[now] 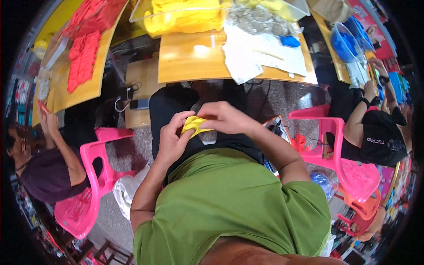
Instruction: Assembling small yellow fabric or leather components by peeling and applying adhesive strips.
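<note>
Over my lap, a small, soft, folded yellow piece is held between both hands. It looks like thin cloth or rubber; I cannot tell which. My left hand grips its left and lower side, thumb in front and fingers behind. At its right side, my right hand pinches the edge, with the fingertips partly hidden. Ahead on the wooden table lies a heap of similar yellow pieces in a clear bin.
Beside the yellow heap are greyish clear-wrapped items, white sheets and a blue piece. Red pieces lie on the left table. People sit on both sides on pink chairs. A white bag stands on the floor.
</note>
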`<state>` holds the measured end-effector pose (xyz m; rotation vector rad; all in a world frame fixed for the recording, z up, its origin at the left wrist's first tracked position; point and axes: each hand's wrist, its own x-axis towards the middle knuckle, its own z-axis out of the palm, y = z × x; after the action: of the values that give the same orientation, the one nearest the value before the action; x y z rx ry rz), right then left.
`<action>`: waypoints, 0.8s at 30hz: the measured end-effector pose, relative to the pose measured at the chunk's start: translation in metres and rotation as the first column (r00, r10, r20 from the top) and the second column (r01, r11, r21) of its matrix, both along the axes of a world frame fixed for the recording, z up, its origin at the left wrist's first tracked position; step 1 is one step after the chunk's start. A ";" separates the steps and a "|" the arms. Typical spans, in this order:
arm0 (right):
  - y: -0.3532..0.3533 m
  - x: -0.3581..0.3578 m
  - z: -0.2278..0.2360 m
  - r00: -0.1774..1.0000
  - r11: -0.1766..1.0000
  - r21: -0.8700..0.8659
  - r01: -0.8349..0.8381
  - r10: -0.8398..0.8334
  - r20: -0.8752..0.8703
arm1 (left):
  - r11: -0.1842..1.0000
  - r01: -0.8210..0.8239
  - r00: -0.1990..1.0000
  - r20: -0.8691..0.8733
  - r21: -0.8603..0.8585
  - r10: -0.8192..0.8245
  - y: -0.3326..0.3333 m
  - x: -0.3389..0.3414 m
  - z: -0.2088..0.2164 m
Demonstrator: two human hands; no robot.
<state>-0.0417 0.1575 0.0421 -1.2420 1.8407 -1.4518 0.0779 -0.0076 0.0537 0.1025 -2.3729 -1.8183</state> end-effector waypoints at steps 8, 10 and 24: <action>-0.006 0.020 0.002 0.835 0.928 -0.093 0.360 -0.275 0.477 | 0.873 -0.336 0.939 0.191 0.353 0.284 -0.023 -0.016 -0.018; -0.013 0.017 -0.007 0.741 0.839 -0.178 0.514 -0.330 0.585 | 0.496 -0.319 0.912 0.120 0.808 0.392 -0.030 -0.026 -0.034; 0.072 -0.149 -0.020 0.283 0.540 0.064 0.839 -0.334 -0.899 | 0.612 -0.237 0.969 0.135 0.754 0.209 -0.024 -0.072 -0.036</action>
<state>-0.1907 0.2291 0.0225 -0.9151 3.4154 -0.3615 0.0059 -0.0317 0.0180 0.5006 -1.3220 -2.5451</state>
